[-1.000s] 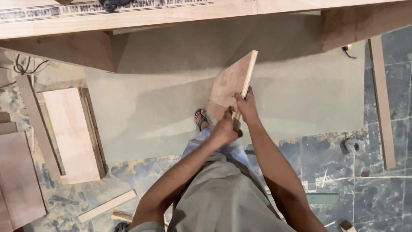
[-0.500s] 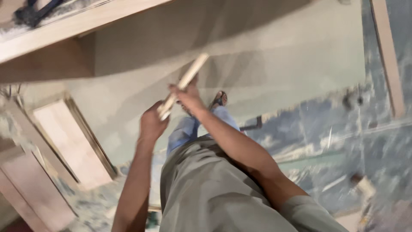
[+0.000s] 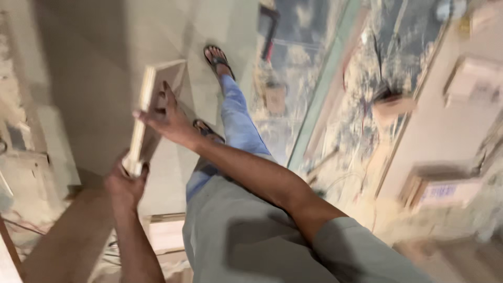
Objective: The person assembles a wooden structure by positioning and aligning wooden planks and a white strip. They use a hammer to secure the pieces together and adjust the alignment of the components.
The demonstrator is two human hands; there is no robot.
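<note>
I hold a pale plywood board [image 3: 144,102] edge-on in front of me with both hands. My left hand [image 3: 124,183] grips its near lower end. My right hand [image 3: 165,118] is wrapped around the board's middle, fingers over its edge. Below the board are my legs in blue jeans [image 3: 236,123] and my feet in dark sandals [image 3: 216,56] on a light sheet covering the floor. The picture is blurred by motion.
A dark clamp-like tool [image 3: 270,29] lies on the floor ahead of my feet. A long greenish strip [image 3: 319,89] runs across a dusty, debris-strewn floor. Pale wooden panels or cabinet parts [image 3: 445,131] stand at the right. More boards [image 3: 162,233] lie near my left side.
The view has swung round to the right as I turned with the board. Both hands keep hold of it; the workbench has left the picture and the right-side panels have come in.
</note>
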